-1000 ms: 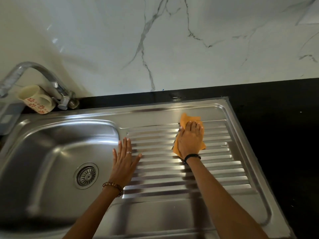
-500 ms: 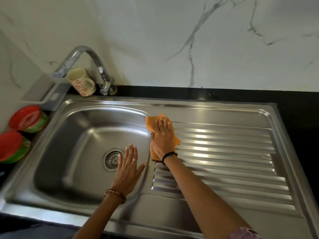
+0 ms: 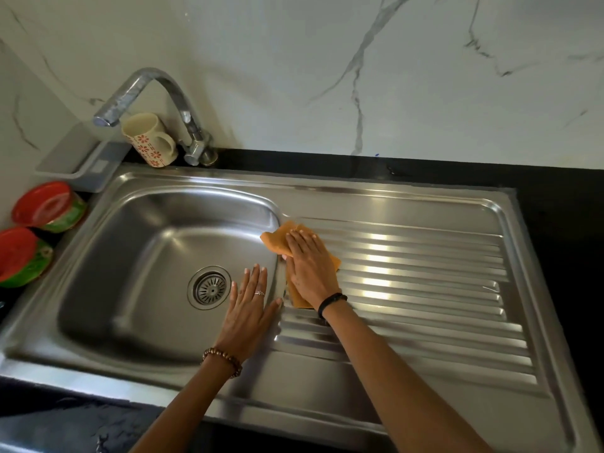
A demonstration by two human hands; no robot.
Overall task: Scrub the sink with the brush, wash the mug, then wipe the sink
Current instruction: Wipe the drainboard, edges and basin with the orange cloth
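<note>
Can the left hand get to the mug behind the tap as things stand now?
Probably yes. The left hand is flat and holds nothing, and only the open basin lies between it and the mug.

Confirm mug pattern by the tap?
Cream mug with red-orange flower motifs and dashes, clearest in the head view.

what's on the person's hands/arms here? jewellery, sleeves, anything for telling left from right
Left hand: a thin ring on one finger, a brown beaded bracelet at the wrist. Right hand: a black band at the wrist, no ring visible. Both forearms bare, no sleeves in view.
</note>
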